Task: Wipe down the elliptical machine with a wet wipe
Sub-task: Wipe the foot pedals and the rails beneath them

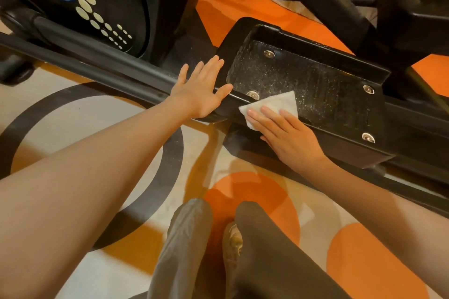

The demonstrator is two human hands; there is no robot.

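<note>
The black elliptical machine fills the upper half of the head view. Its near foot pedal [315, 85] is a dusty black tray with several silver bolts. A folded white wet wipe [277, 102] lies on the pedal's front rim. My right hand [286, 136] presses the wipe flat against the rim with straight fingers. My left hand [199, 90] rests open on the pedal's left end, fingers spread, where the pedal meets the dark rail [97, 68].
The flywheel housing [102, 2] with a blue patch and pale dots stands at upper left. A second pedal [418, 2] sits at upper right. The floor [85, 128] has orange, grey and cream patterns. My legs and a shoe [233, 243] are at the bottom centre.
</note>
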